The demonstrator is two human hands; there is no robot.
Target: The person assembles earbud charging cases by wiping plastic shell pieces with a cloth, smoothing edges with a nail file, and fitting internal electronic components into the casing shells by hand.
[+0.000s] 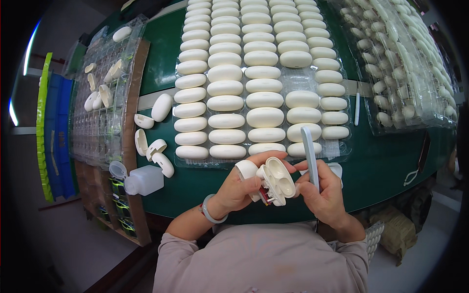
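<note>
My left hand (233,193) is closed round an earbud charging case (278,178) above the table's near edge. Its white inner part shows two rounded wells, and a dark red piece (265,195) sticks out beneath them. A curved white outer shell (246,169) is held in the same hand, at the case's left. In my right hand (325,200), a long flat light-grey tool (309,158) points upward between the fingers. The right fingertips are close to the case's right side; whether they touch it is hard to tell. A white object (336,170) lies partly hidden behind this hand.
Clear trays (298,80) hold rows of white oval cases ahead. Loose white shells (156,147) and a squat plastic bottle (145,180) lie at the left, beside more clear trays (97,136) on cardboard. Stacked filled trays (405,63) and a thin white stick (357,108) are on the right.
</note>
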